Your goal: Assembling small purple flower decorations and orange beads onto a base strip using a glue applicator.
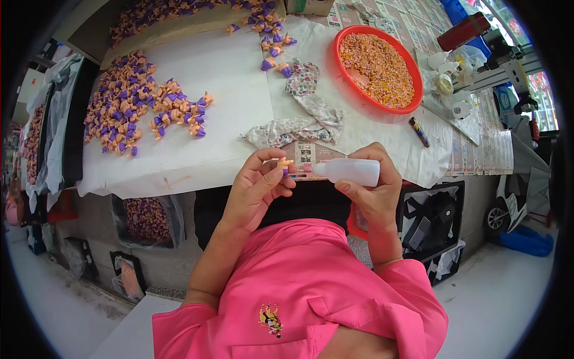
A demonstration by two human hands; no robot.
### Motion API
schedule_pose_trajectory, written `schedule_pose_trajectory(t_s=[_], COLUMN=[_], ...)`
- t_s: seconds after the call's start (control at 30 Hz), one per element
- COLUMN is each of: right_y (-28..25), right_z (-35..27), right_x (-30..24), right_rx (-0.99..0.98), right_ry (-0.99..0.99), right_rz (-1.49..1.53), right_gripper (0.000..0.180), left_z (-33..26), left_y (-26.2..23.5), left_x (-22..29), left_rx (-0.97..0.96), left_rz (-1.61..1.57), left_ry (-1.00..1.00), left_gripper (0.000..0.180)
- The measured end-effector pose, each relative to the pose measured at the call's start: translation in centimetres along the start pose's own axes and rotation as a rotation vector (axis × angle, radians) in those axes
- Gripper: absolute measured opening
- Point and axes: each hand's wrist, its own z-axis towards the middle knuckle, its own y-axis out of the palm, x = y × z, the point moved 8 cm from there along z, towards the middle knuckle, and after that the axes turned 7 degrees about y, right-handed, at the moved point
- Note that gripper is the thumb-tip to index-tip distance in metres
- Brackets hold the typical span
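Between the thumb and fingers of my left hand (258,182) is a small figurine (284,165), peach-coloured on top with purple below. My right hand (380,190) grips a white squeeze bottle (356,172) lying on its side, its nozzle pointing left toward the figurine. A short gap separates nozzle and figurine. Both hands are held just over the table's front edge. Beyond them a crumpled floral cloth (299,128) lies on the white sheet (230,119). A pile of similar peach-and-purple figurines (122,105) covers the left side of that sheet.
A red round basin (417,96) full of tiny pink and orange pieces stands at the right back. Near it lies a dark patterned tube (420,132). More figurines fill a tray at the far left back. A metal stand (514,69) is at the right.
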Motion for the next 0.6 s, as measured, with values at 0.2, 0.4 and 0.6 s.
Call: schedule_pose_trajectory(t_s=[0.2,0.4,0.6], right_y=[-1.0,-1.4,-0.9], right_z=[-0.2,-0.1,0.1], right_x=[0.3,0.5,0.4], right_rx=[0.018,-0.003,-0.011], right_ry=[0.012,-0.012,-0.097], right_rz=[0.01,0.008,-0.046], right_gripper=[0.04,0.039,0.039], left_z=[0.5,0.8,0.9], left_y=[0.2,1.1,1.0], left_x=[-0.7,-0.8,-0.9], left_rx=[-0.035,-0.031,0.034], left_rz=[-0.048,-0.01,0.065], left_ry=[0.033,0.058,0.066], left_gripper=[0.024,0.021,0.024])
